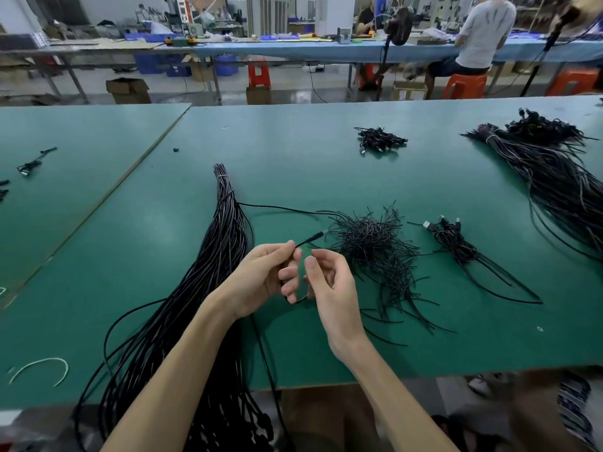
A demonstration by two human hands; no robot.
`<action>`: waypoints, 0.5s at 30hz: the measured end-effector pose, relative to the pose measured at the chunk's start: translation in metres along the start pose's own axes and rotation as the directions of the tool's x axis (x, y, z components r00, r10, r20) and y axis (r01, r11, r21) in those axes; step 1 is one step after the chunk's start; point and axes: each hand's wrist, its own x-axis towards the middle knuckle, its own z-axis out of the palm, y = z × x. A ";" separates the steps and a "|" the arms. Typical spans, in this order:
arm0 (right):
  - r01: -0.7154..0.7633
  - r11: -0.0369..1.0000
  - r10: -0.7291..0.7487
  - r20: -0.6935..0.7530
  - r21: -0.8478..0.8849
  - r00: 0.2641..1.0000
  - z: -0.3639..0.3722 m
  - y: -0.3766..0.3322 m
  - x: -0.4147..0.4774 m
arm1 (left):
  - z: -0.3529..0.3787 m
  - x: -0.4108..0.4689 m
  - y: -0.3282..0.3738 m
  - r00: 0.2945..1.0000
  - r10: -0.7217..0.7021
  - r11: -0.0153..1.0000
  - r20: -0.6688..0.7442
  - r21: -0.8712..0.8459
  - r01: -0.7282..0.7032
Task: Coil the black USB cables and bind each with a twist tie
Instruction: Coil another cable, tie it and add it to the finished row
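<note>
My left hand (267,275) pinches one black USB cable (310,239) near its plug, and the plug end points up and right toward a loose heap of black twist ties (375,252). The cable runs down past my palm and off the table's front edge. My right hand (326,278) hovers just right of the left one, fingers curled, thumb up; nothing clearly sits in it. A long bundle of uncoiled black cables (222,256), tied near its top, lies to the left and hangs over the front edge.
A few coiled, bound cables (456,246) lie right of the ties, and a small pile of coiled cables (380,140) lies farther back. Another big cable bundle (554,171) fills the far right. A white tie (42,367) lies front left. A seated person (479,37) works beyond the green table (293,151).
</note>
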 end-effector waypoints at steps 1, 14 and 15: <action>-0.006 1.000 0.006 0.014 -0.007 1.000 0.000 0.000 0.000 | -0.001 -0.001 0.001 1.000 0.018 0.999 -0.002 -0.040 -0.018; 0.076 0.974 -0.017 0.265 -0.214 0.964 0.002 -0.004 -0.004 | -0.012 0.002 0.009 0.957 0.134 0.886 -0.257 -0.402 -0.232; 0.074 0.975 -0.016 0.266 -0.208 0.964 0.002 -0.005 -0.004 | -0.013 0.002 0.010 0.947 0.138 0.878 -0.290 -0.406 -0.253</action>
